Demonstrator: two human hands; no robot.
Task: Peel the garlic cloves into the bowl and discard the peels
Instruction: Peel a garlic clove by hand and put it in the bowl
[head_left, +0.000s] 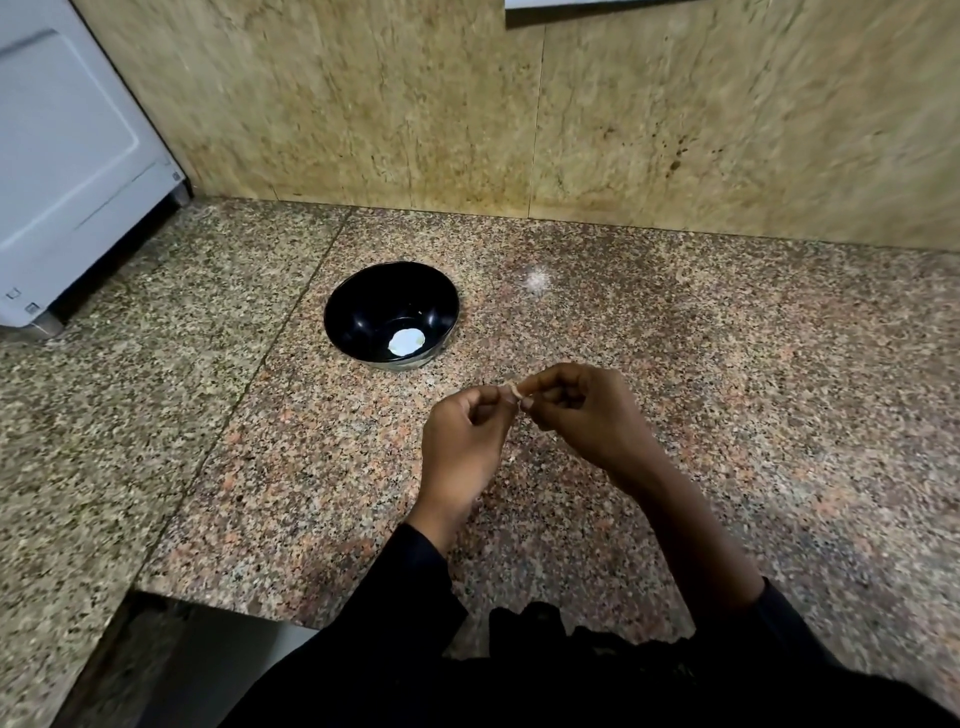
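Observation:
A black bowl (363, 306) stands on the speckled granite counter (727, 389), with a pale peeled garlic clove (407, 341) lying in its bottom. Just in front and to the right of the bowl, my left hand (467, 441) and my right hand (587, 410) meet above the counter. Between their fingertips they pinch a small garlic clove (511, 391), mostly hidden by the fingers; only a pale tan sliver shows. Both sleeves are dark.
A white appliance (67, 156) stands at the back left on the counter. A tan stone wall (519, 104) rises behind. The counter's front edge steps back at the lower left (208, 603), with a gap below.

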